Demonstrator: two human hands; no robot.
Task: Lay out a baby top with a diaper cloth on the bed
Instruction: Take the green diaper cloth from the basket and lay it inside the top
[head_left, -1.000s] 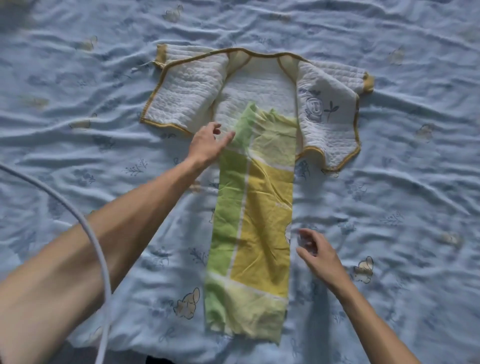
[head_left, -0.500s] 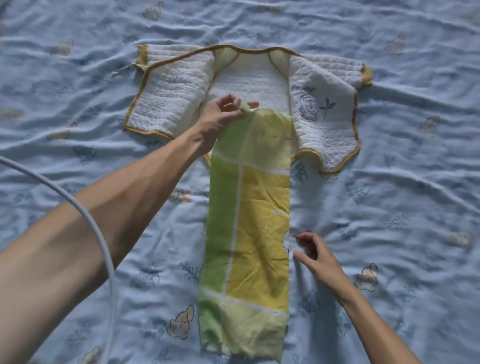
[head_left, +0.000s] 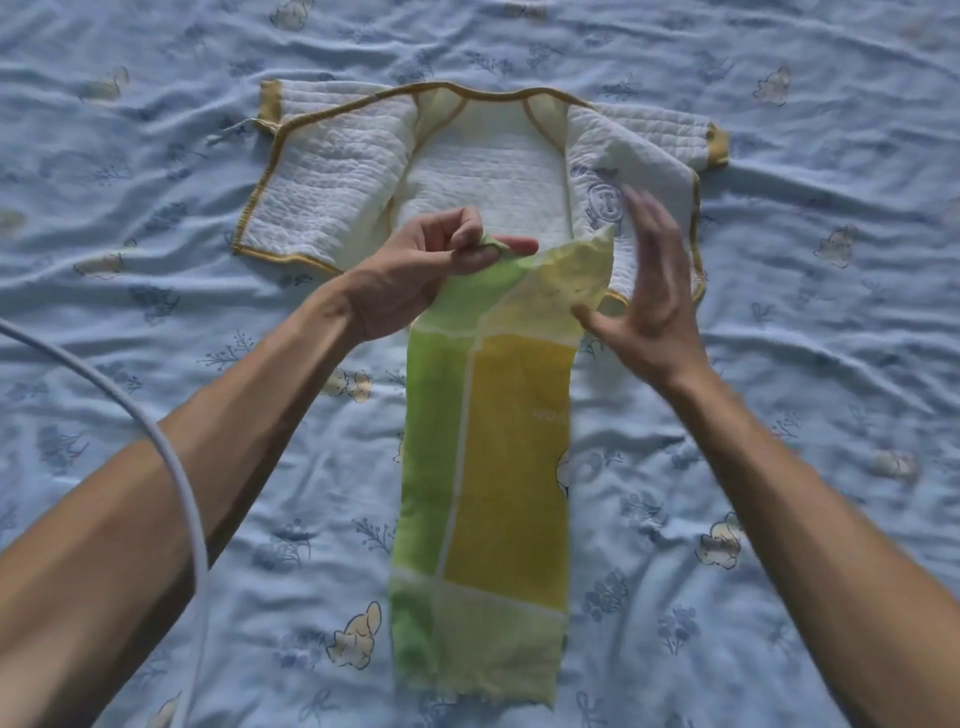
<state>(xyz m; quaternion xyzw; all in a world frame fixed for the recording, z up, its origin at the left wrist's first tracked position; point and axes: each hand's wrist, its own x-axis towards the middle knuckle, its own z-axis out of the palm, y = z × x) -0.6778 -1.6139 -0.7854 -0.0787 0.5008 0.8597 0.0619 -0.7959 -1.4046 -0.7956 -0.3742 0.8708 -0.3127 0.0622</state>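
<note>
the right hand is motion-blurred and hides part of the baby top.

The long green-and-yellow diaper cloth lies on the blue printed bedsheet, its far end overlapping the white quilted baby top.

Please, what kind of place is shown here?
Most likely a bedroom at home. The work surface is a bed covered with a rumpled blue sheet printed with small animals and flowers, and on it lie a baby top and a green-and-yellow diaper cloth.
</note>
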